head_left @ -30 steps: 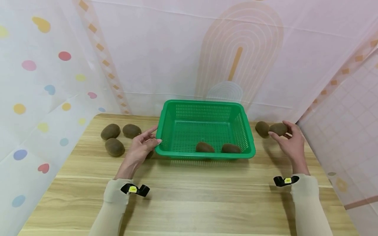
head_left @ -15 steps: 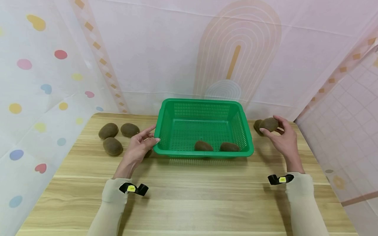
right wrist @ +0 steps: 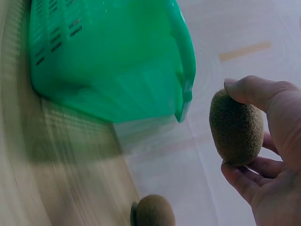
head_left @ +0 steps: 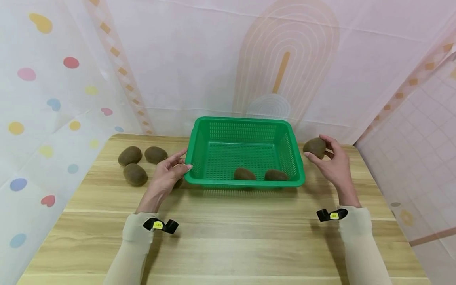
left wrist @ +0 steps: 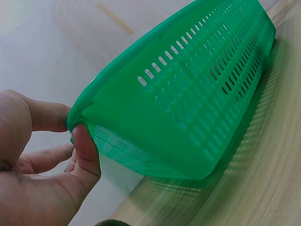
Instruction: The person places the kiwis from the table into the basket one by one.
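Note:
A green plastic basket [head_left: 246, 185] stands at the back of the table, with two kiwis inside along its near wall, one of them [head_left: 276, 175] at the right. My left hand [head_left: 166, 176] pinches the basket's left rim between thumb and fingers, as the left wrist view also shows. Just right of the basket, my right hand [head_left: 333, 162] holds a brown kiwi [right wrist: 236, 128] by its ends, raised above the table. In the right wrist view another kiwi [right wrist: 155, 211] rests on the table below; the held one hides it in the head view.
Left of the basket lie three kiwis, one of them [head_left: 135, 174] nearer the front. Another kiwi [head_left: 178, 183] is partly hidden behind my left hand. A patterned cloth [head_left: 185, 71] hangs behind the wooden table [head_left: 228, 237].
My right hand has carried its kiwi leftward, away from above the right side of the table and closer to the basket's right rim. My left hand keeps its hold on the basket.

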`<control>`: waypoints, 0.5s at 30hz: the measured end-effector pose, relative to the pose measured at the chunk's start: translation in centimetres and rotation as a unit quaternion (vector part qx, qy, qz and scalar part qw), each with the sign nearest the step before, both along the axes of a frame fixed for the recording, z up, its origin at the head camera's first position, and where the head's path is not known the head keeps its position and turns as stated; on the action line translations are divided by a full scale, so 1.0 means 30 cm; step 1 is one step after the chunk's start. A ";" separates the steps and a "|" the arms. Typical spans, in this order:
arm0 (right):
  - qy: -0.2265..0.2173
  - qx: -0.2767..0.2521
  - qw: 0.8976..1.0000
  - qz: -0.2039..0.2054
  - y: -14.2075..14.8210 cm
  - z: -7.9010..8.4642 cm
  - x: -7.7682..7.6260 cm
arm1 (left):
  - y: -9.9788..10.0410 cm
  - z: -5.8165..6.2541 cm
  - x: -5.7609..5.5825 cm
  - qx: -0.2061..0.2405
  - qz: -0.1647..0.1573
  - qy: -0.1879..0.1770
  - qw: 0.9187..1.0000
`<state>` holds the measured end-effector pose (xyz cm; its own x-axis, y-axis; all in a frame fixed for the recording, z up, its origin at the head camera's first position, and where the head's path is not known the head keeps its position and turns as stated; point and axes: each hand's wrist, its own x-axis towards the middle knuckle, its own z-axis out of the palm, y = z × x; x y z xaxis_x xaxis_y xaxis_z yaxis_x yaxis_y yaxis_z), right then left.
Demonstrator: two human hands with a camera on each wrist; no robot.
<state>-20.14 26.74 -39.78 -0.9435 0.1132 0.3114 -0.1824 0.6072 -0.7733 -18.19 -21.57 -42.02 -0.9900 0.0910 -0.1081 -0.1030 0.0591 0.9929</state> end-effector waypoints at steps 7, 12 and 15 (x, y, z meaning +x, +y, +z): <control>0.017 -0.005 0.999 0.030 -0.035 0.012 0.004 | -0.001 0.001 0.003 -0.003 -0.002 -0.001 1.000; 0.010 -0.009 0.999 0.045 -0.059 0.024 0.007 | 0.000 0.001 0.002 -0.001 -0.002 0.001 1.000; 0.008 -0.006 0.998 0.055 -0.072 0.028 0.005 | 0.001 0.000 0.001 0.002 -0.003 0.001 1.000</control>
<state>-20.00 24.58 -38.95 -0.9452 0.0139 0.3263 -0.2598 0.5736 -0.7769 -18.15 -21.55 -42.00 -0.9896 0.0977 -0.1054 -0.1004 0.0551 0.9934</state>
